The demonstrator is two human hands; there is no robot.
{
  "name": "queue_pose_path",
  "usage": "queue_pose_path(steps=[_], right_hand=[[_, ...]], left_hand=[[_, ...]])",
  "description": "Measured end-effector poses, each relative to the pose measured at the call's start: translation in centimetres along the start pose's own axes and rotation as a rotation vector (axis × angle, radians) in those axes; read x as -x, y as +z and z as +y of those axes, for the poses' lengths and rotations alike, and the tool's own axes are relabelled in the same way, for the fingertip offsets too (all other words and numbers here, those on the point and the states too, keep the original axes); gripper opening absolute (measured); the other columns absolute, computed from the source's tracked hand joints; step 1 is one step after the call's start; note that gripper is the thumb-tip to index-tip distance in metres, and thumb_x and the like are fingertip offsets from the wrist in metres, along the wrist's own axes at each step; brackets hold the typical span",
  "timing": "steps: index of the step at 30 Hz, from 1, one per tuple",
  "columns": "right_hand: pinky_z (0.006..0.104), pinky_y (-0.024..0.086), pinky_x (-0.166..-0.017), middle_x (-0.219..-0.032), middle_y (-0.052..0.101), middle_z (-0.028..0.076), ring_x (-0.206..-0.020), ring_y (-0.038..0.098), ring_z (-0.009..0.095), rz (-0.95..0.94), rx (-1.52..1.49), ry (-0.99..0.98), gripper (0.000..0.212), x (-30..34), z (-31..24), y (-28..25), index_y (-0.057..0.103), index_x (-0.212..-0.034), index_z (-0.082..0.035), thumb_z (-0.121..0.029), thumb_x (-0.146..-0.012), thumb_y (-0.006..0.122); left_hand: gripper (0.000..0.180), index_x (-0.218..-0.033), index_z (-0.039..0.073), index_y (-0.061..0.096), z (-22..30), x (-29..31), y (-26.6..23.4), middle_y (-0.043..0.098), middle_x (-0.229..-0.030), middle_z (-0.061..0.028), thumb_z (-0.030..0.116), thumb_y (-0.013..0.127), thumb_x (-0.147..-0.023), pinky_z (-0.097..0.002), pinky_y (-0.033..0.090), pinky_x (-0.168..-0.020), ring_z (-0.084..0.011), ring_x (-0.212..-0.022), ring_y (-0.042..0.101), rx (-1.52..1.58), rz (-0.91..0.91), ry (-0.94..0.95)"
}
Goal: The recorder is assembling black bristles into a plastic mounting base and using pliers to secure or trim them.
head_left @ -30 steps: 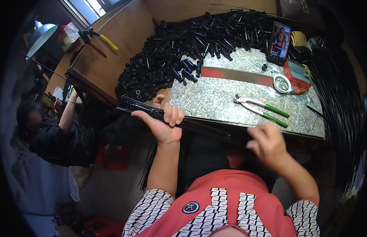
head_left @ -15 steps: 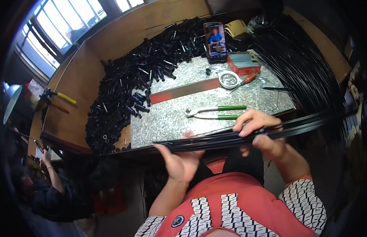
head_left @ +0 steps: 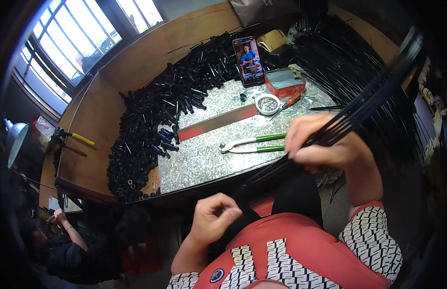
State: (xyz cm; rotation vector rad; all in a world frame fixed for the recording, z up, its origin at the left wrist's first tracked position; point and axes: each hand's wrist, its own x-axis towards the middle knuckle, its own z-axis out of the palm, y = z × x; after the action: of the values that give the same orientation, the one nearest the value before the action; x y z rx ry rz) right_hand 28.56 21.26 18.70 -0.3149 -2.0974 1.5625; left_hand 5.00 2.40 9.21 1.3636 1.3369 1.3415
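**Black rods swung up to the far right**

Black rods (head_left: 358,113), level along the near bench edge half a second ago, now slant from low near-centre up to the far right; the right hand (head_left: 324,144) is closed round the bundle's middle; the left hand (head_left: 215,217), which cupped the low end before, is curled at the near tip, though whether it pinches the rods cannot be told; the stone slab (head_left: 204,159) lies just beyond, green-handled pliers (head_left: 255,143) near its near edge; bare slab lies left of them.
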Motion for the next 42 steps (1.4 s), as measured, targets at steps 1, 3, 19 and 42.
queue_pose_path(steps=[1, 3, 19, 42], right_hand=[[0.0222, 0.047, -0.045, -0.083, 0.062, 0.009, -0.053, 0.058, 0.011, -0.065, 0.028, 0.080, 0.010, -0.8, 1.2, 0.9, 0.066, -0.080, 0.001, -0.007, -0.078, 0.071], [0.0319, 0.050, -0.064, -0.083, 0.061, 0.008, -0.072, 0.062, 0.020, -0.159, 0.373, 0.032, 0.019, -1.0, 4.8, 2.5, 0.067, -0.082, -0.004, -0.022, -0.082, 0.072], [0.0420, 0.049, -0.070, -0.078, 0.059, 0.019, -0.076, 0.061, 0.035, -0.560, 0.426, 0.064, 0.046, -3.0, 11.9, 8.2, 0.060, -0.089, 0.002, -0.042, -0.084, 0.069], [0.0245, 0.047, -0.065, -0.078, 0.065, 0.004, -0.070, 0.059, 0.010, -0.014, 0.001, -0.191, 0.014, -8.8, 4.0, 6.2, 0.061, -0.075, -0.001, -0.006, -0.081, 0.073]], left_hand=[[0.014, -0.089, -0.001, 0.063, 0.1, -0.1, -0.4, 0.061, -0.073, 0.0000, 0.010, 0.070, -0.085, -0.0187, 0.040, -0.059, -0.0036, -0.065, 0.051, 0.011, 0.044, -0.025], [0.024, -0.099, 0.000, 0.061, 0.4, -1.6, -0.2, 0.061, -0.079, -0.0011, 0.014, 0.073, -0.084, -0.0198, 0.042, -0.063, -0.0057, -0.069, 0.053, -0.009, 0.091, 0.074], [0.040, -0.111, -0.001, 0.052, 7.8, -8.4, -2.5, 0.052, -0.106, -0.0101, -0.005, 0.074, -0.078, -0.0238, 0.055, -0.073, -0.0131, -0.085, 0.061, 0.190, 0.047, 0.390], [0.007, -0.090, -0.001, 0.066, 7.2, -9.4, -3.6, 0.062, -0.085, -0.0034, 0.000, 0.070, -0.084, -0.0220, 0.048, -0.069, -0.0088, -0.079, 0.060, 0.213, 0.075, 0.382]])
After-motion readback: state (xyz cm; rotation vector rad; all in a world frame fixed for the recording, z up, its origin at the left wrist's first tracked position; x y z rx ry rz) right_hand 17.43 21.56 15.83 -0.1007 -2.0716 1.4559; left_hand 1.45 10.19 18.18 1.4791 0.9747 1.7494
